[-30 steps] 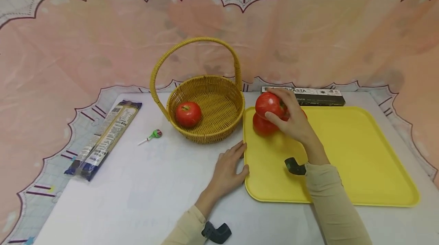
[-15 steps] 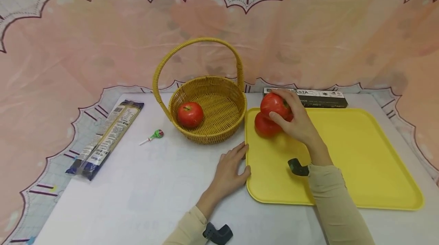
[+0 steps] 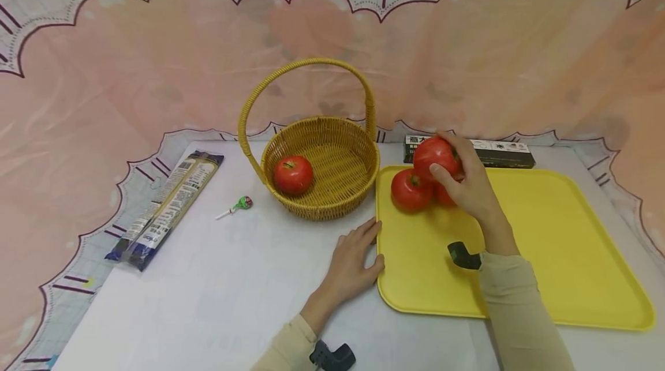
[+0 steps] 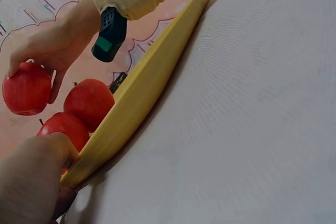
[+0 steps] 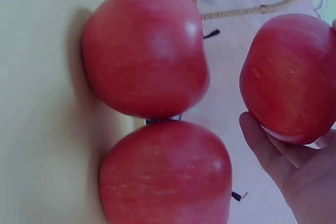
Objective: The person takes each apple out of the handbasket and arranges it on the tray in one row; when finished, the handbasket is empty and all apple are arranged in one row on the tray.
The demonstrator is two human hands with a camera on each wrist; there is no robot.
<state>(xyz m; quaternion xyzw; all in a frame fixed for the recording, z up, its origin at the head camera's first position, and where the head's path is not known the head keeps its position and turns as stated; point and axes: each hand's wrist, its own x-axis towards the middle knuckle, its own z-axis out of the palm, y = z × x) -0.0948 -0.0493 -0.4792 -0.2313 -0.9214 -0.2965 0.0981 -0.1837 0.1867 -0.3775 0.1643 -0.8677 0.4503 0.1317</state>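
Apple (image 3: 432,153) shifted rightward, gripped by right fingers (image 3: 462,148), left fingers (image 3: 368,233) relaxed against yellow tray (image 3: 550,244), white tabletop (image 3: 249,278), peach backdrop (image 3: 322,33)

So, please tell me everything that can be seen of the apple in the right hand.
The apple is red and rounded, with fine pale streaks. Its skin looks smooth and a little glossy; real or imitation, I cannot tell. The right hand grips it, hiding part of its surface. It is held above the far left part of the tray, apart from the two other apples there.
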